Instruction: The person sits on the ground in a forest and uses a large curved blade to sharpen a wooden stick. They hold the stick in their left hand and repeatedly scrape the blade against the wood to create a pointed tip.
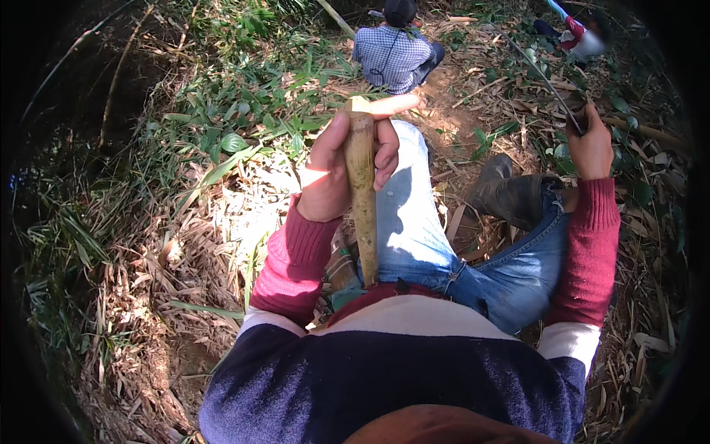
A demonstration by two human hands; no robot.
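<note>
My left hand (329, 166) is wrapped round a yellow-green length of bamboo (362, 192), its index finger stretched across near the pale top end. The bamboo stands roughly lengthwise in front of me, and its narrower lower end reaches to my waist, beside my jeans. Out to the right, my right hand (594, 148) is closed on the handle of a long, thin-bladed machete (538, 72). Its blade points away from me and to the left, well apart from the bamboo. Most of the handle is hidden by my fingers.
I sit with my legs (418, 214) bent, a dark boot (510, 196) on the ground at right. Ahead sits a person in a checked shirt (392, 58); another person (584, 38) is farther right. Dry leaves (148, 296) and green plants (244, 118) surround me.
</note>
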